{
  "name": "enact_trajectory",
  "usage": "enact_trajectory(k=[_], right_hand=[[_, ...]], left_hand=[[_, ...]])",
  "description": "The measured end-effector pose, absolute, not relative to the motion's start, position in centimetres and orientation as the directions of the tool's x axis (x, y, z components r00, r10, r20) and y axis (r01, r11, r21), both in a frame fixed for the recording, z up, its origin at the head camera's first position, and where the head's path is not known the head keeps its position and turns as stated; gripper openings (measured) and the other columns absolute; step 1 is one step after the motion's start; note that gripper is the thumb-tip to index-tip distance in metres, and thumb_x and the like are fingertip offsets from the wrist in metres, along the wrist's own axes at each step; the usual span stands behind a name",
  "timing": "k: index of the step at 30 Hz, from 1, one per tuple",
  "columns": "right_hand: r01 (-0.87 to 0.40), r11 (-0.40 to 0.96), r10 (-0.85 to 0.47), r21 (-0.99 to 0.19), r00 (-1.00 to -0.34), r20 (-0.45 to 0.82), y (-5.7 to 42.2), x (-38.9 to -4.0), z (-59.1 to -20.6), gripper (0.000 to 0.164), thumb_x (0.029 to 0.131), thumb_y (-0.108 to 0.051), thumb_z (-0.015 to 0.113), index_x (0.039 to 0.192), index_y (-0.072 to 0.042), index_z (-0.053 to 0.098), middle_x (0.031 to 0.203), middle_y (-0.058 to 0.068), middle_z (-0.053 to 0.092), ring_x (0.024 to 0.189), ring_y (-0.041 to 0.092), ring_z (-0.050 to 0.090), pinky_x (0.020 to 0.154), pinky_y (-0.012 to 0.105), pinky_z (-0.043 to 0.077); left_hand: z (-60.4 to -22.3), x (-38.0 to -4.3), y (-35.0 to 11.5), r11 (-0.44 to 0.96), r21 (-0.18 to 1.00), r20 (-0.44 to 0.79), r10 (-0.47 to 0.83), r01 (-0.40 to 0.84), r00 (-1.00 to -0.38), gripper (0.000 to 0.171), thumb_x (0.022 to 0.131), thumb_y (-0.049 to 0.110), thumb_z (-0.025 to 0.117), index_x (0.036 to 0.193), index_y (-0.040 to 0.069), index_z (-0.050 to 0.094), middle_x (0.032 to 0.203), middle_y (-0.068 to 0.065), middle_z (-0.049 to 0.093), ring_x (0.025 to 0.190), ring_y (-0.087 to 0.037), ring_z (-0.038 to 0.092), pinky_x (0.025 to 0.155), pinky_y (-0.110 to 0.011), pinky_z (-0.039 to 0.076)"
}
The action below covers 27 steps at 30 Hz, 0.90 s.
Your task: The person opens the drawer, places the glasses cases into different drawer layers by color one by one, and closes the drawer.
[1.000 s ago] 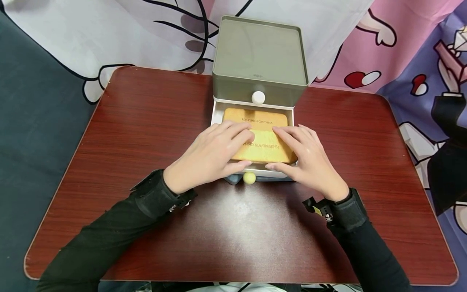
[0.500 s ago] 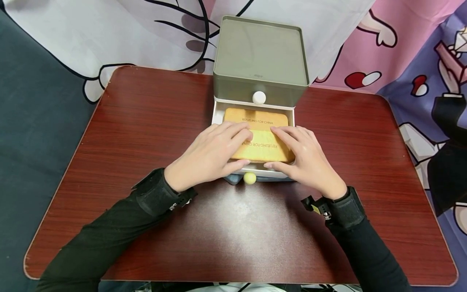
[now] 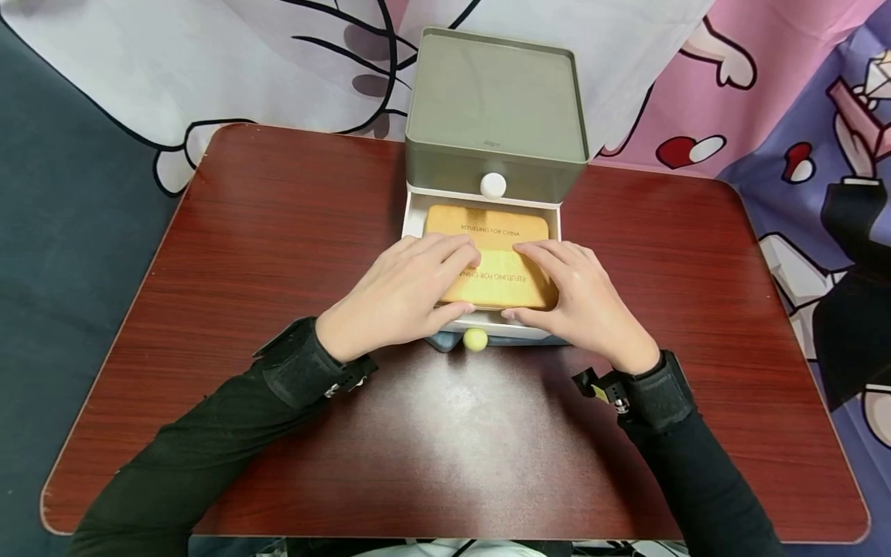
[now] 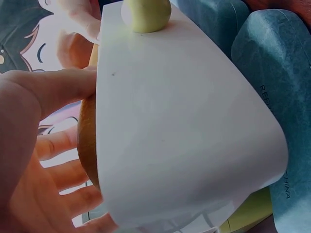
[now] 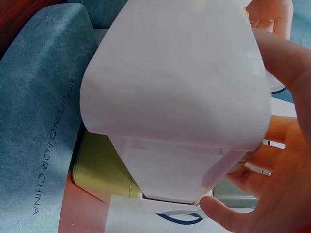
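In the head view a yellow case (image 3: pixel 497 292) lies in the pulled-out white drawer (image 3: pixel 413 215). Its top bears the words REFUELING FOR CHINA twice, one line upside down. My left hand (image 3: pixel 404 294) rests over the case's left side, thumb near the front edge. On its right side lies my right hand (image 3: pixel 588 302), fingers lightly bent and thumb at the front. Both wrist views show spread fingers beside the drawer, which hides most of the case. Teal pieces (image 4: pixel 286 97) stand in front of and below the drawer; one carries the same print.
A grey-green drawer box (image 3: pixel 496 100) with a white upper knob (image 3: pixel 493 186) stands at the back of the reddish-brown table (image 3: pixel 292 224). The open drawer's yellow-green knob (image 3: pixel 476 340) points toward me. Printed cloth (image 3: pixel 278 70) hangs behind the table.
My right hand has moved slightly left, and the yellow case's front right corner has shifted left with it. The left hand has barely moved, and the drawer stays pulled out.
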State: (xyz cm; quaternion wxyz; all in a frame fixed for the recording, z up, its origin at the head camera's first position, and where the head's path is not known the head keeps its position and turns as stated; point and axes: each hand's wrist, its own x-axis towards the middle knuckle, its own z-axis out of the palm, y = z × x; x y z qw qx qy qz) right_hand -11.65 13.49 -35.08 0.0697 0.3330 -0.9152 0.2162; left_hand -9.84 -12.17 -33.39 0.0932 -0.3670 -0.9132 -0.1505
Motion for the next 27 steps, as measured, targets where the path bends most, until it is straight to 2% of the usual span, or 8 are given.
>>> enact_trajectory(k=[10,27], right_hand=[[-0.627,0.689,-0.581,-0.364,-0.778,0.239,13.20,-11.81,-35.10,0.077,0.070,-0.042,0.084,0.133,-0.009,0.055,0.131,0.012,0.056,0.124,0.033,0.048,0.105,0.050,0.032],[-0.615,0.707,-0.588,-0.349,-0.786,0.193,12.86,-12.11,-35.11,0.076,0.069,-0.041,0.085,0.130,-0.008,0.056,0.126,0.011,0.054,0.121,0.033,0.046,0.106,0.053,0.029]], left_hand=[[-33.50,-9.93,-12.24,0.693,0.210,0.267,0.638,0.689,-0.723,0.045,0.083,0.035,0.073,0.116,0.014,0.053,0.121,0.001,0.056,0.118,-0.021,0.053,0.083,-0.037,0.045],[-33.65,-10.20,-12.11,0.716,0.216,0.207,0.631,0.664,-0.748,0.044,0.083,0.036,0.073,0.115,0.015,0.052,0.116,0.002,0.056,0.113,-0.022,0.055,0.084,-0.037,0.044]])
